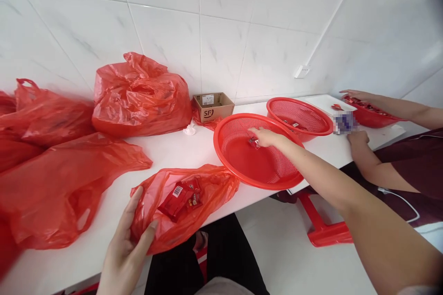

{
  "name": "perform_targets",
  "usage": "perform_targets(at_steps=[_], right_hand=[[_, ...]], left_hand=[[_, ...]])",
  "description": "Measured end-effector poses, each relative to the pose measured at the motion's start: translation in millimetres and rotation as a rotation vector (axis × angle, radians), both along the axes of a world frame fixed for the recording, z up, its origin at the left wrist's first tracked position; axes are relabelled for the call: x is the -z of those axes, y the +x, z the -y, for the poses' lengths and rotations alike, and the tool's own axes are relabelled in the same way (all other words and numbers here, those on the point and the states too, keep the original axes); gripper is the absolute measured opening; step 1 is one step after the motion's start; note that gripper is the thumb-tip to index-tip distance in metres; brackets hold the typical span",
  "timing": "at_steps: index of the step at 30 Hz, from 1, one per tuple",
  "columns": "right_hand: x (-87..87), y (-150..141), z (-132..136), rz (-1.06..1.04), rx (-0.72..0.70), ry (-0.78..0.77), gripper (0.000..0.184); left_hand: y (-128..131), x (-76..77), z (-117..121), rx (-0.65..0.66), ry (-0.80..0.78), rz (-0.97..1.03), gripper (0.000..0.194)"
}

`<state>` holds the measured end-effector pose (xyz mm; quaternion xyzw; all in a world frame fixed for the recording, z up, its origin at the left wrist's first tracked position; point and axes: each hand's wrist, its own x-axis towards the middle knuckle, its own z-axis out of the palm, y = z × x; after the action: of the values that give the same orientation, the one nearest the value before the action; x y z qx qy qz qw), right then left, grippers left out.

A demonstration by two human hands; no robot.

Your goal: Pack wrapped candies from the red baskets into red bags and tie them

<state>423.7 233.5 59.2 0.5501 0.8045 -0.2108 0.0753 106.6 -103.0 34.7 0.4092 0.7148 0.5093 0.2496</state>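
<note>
My left hand (126,246) grips the near left rim of a red plastic bag (214,196), the thumb inside its mouth and the fingers on the outer side. The bag lies wide open on the table, with a few red printed packets (178,198) inside, one showing a barcode. My right hand (265,137) reaches into a red perforated plastic basket (226,166), its fingers closed around a small red-and-white packet (254,143). The rest of that basket's floor shows bare red plastic.
Full red bags (138,101) line the wall and the left side. A small cardboard box (218,110) and crumpled tissue (189,129) sit behind. A second basket (304,113) stands right. Beyond it, another person's hand (360,140) is near a filled basket (375,117). A red stool (328,233) is below.
</note>
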Motion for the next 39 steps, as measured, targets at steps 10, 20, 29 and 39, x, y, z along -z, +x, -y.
perform_targets(at_steps=[10,20,29,39], right_hand=[[-20.5,-13,6,-0.186,-0.073,-0.133,0.030],[-20.2,-141,181,-0.681,-0.544,-0.231,0.026],[-17.0,-125,175,-0.355,-0.692,0.061,0.023],[-96.5,-96,152,-0.271,-0.783,0.383,0.025]], left_hand=[[-3,-2.4,11,-0.025,0.029,-0.049,0.068],[5,-2.1,1,0.014,0.141,-0.096,0.068],[-62,-16.2,28,-0.308,-0.230,-0.379,0.041],[-96,-63.4,28,-0.130,0.028,0.155,0.026]])
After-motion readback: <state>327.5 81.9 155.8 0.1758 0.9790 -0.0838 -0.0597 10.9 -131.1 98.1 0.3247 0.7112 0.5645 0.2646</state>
